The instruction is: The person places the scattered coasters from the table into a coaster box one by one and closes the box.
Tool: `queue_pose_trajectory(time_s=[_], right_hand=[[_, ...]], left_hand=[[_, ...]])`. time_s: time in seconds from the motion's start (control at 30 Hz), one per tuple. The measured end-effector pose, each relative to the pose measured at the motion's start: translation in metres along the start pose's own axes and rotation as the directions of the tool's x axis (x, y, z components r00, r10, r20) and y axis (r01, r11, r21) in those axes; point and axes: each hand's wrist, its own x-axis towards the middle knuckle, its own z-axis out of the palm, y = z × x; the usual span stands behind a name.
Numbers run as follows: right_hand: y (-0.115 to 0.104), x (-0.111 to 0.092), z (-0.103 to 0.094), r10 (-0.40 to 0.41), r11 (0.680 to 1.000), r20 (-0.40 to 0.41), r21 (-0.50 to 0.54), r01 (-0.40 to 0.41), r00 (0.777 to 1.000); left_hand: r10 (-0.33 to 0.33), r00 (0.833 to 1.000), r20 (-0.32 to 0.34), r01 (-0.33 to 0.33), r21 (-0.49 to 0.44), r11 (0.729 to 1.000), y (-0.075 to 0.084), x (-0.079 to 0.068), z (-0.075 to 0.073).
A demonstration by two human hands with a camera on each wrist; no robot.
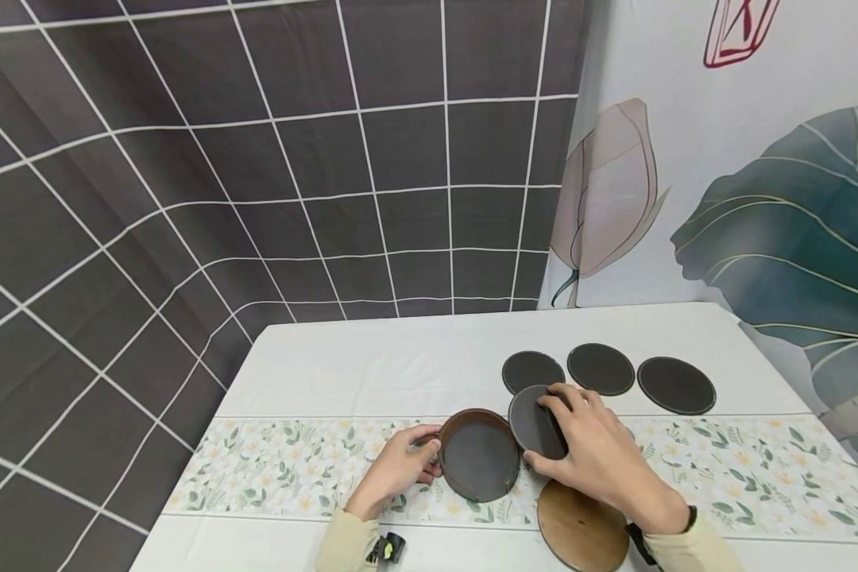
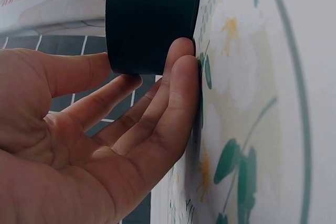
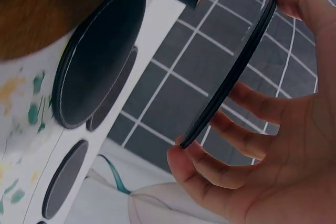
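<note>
A round dark holder with a brown rim [image 1: 475, 415] sits on the table, its opening facing up. At its left side my left hand [image 1: 400, 462] grips the wall, thumb near the rim; the left wrist view shows the dark outer wall [image 2: 152, 24] against the fingertips. Just right of the holder, my right hand [image 1: 597, 445] holds a round dark coaster [image 1: 532, 421] by its edge, tilted above the table. Its edge [image 3: 231, 77] looks layered, so I cannot tell whether it is one or more. Another stitched dark coaster [image 3: 102, 61] lies below in the right wrist view.
Three dark coasters lie in a row behind the right hand: a left one [image 1: 532, 370], a middle one [image 1: 600, 369] and a right one [image 1: 677, 385]. A round brown wooden disc [image 1: 579, 528] lies near the front edge. A floral strip [image 1: 279, 469] crosses the white table.
</note>
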Motion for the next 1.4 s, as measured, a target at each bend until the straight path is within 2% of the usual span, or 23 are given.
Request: queue_pose_trajectory(time_s=[0.3, 0.93, 1.4], right_hand=[[-0.017, 0.003, 0.012, -0.075, 0.997, -0.001, -0.001, 0.075, 0.997], [-0.046, 0.017, 0.03, -0.13, 0.991, 0.088, 0.007, 0.13, 0.988], [-0.053, 0.021, 0.042, -0.141, 0.99, 0.154, 0.008, 0.142, 0.978]], left_hand=[[0.011, 1.0, -0.017, -0.01, 0.023, 1.0, -0.001, 0.0, 0.001], [0.011, 1.0, -0.021, -0.01, 0.03, 1.0, -0.001, 0.0, 0.001], [0.0, 1.0, -0.012, 0.0, 0.01, 1.0, -0.001, 0.0, 0.001]])
